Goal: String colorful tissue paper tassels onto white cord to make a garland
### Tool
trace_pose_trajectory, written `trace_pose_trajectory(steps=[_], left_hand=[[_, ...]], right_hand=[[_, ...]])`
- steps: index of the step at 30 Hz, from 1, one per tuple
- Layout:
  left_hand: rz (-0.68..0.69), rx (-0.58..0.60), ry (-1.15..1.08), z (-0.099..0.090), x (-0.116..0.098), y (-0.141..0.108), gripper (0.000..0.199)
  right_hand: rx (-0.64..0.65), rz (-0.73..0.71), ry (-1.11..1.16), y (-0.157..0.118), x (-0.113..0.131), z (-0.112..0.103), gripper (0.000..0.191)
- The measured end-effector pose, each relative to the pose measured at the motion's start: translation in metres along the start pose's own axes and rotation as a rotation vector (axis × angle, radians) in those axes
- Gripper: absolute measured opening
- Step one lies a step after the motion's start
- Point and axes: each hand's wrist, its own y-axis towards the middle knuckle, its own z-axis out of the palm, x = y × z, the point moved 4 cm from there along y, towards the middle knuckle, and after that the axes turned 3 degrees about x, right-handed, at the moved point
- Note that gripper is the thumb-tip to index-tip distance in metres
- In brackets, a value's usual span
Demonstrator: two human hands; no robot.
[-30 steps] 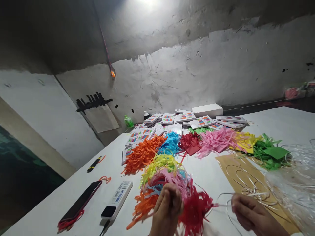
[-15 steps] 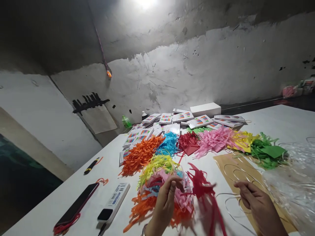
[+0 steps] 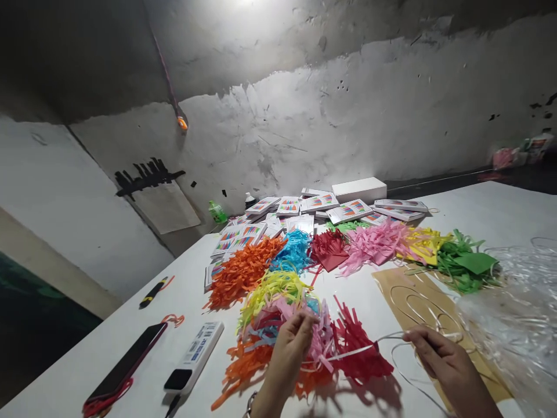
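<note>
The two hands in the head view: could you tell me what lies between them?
In the head view, a red fringed paper tassel lies on the white table between the left hand and the right hand, with a thin pale ribbon stretched across it between them.

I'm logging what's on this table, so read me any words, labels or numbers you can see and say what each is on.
None can be read.
White power strip: blue printed label, too blurred.
Stacked white packets: coloured stripe pictures, text too small.
Phone: dark screen, no text.
Black marks on the wall: paint, not letters.
</note>
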Motion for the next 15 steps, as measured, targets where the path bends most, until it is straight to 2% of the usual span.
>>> trace_pose_trajectory(steps=[4,8,10,12,15], left_hand=[[0.025,0.146,0.161,0.031,0.000,-0.005,0.027],[0.139,0.309,0.469,0.075,0.004,-0.011,0.026],[0.146,0.382,0.540,0.091,0.008,-0.013,0.019],[0.142,0.415,0.563,0.098,0.011,-0.012,0.014],[0.115,0.399,0.524,0.093,0.011,-0.009,0.014]], right_hand=[[0.168,-0.125,-0.168,-0.009,0.027,0.016,0.032],[0.312,-0.192,-0.191,-0.016,0.050,0.034,0.034],[0.356,-0.193,-0.179,-0.019,0.054,0.037,0.036],[0.348,-0.176,-0.165,-0.019,0.050,0.034,0.037],[0.172,-0.098,-0.125,-0.013,0.032,0.011,0.039]])
